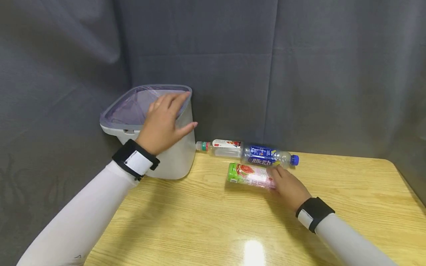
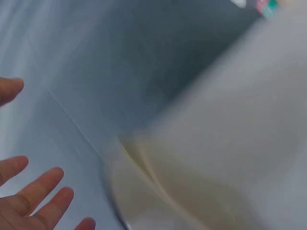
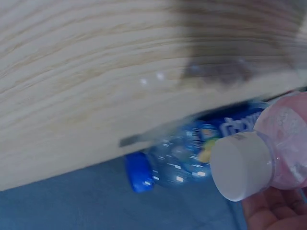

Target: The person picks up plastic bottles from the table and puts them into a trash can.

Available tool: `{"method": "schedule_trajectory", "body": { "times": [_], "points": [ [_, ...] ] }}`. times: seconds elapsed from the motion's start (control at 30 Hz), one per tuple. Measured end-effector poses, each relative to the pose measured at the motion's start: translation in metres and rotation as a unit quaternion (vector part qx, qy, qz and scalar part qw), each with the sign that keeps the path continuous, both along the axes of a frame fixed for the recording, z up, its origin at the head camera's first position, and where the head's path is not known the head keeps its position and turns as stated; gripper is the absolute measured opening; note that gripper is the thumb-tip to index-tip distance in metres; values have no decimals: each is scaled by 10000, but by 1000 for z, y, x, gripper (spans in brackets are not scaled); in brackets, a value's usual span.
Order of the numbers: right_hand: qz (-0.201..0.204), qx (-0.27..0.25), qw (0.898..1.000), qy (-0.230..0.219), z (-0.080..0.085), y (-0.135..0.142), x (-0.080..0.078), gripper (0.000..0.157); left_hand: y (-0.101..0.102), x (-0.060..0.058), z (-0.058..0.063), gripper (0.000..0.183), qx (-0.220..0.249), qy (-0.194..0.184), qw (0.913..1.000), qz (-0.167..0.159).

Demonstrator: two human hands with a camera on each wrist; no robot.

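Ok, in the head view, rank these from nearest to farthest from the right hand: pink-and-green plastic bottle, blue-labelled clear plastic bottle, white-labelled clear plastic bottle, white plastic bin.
1. Pink-and-green bottle: held in the right hand.
2. Blue-labelled bottle: just behind it.
3. White-labelled bottle: farther left.
4. White bin: leftmost.

Clock as from the person's seat. Curtain (image 1: 299,74): 12, behind all. Table (image 1: 359,192): before it. Bin (image 1: 181,155): 10. Left hand (image 1: 163,125): bin's 4, contact unclear. Left bottle (image 1: 227,150): on table, bin's 4, pointing to 9. Right bottle (image 1: 261,156): on table, left bottle's 3, pointing to 3. Front bottle (image 1: 247,175): right bottle's 7, in right hand (image 1: 287,186).
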State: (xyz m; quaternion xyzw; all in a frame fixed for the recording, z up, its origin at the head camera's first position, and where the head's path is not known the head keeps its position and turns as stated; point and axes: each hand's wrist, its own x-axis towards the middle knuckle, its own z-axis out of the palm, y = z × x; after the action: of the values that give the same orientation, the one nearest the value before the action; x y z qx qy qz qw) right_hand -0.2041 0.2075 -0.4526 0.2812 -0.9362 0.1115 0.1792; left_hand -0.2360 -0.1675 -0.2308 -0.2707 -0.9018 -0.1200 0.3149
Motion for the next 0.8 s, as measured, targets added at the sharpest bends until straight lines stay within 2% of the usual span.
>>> {"method": "schedule_trajectory", "body": {
  "times": [0.1, 0.17, 0.27, 0.33, 0.47, 0.57, 0.67, 0.8],
  "points": [
    [94, 3, 9999, 107, 7, -9, 13, 65, 21, 16, -15, 76, -336, -58, 9978, -562],
    [161, 18, 9997, 185, 11, -15, 22, 66, 32, 27, -30, 75, -607, -183, 9941, -883],
    [245, 49, 9993, 285, 16, -25, 35, 66, 46, 43, -58, 73, -989, -441, 9858, -1283],
    [308, 20, 9991, 306, 19, -31, 44, 66, 53, 53, -79, 73, -1219, -577, 9804, -1434],
    [384, -16, 9987, 339, 23, -39, 63, 67, 61, 67, -119, 77, -1468, -977, 9719, -1559],
    [435, -61, 9983, 371, 24, -43, 73, 68, 62, 75, -141, 79, -1433, -1325, 9696, -1473],
    [438, -126, 9982, 387, 24, -46, 79, 68, 63, 81, -157, 79, -1331, -1525, 9697, -1370],
    [427, -151, 9983, 369, 21, -47, 85, 68, 65, 86, -170, 78, -1383, -1578, 9690, -1302]
  ]
}}
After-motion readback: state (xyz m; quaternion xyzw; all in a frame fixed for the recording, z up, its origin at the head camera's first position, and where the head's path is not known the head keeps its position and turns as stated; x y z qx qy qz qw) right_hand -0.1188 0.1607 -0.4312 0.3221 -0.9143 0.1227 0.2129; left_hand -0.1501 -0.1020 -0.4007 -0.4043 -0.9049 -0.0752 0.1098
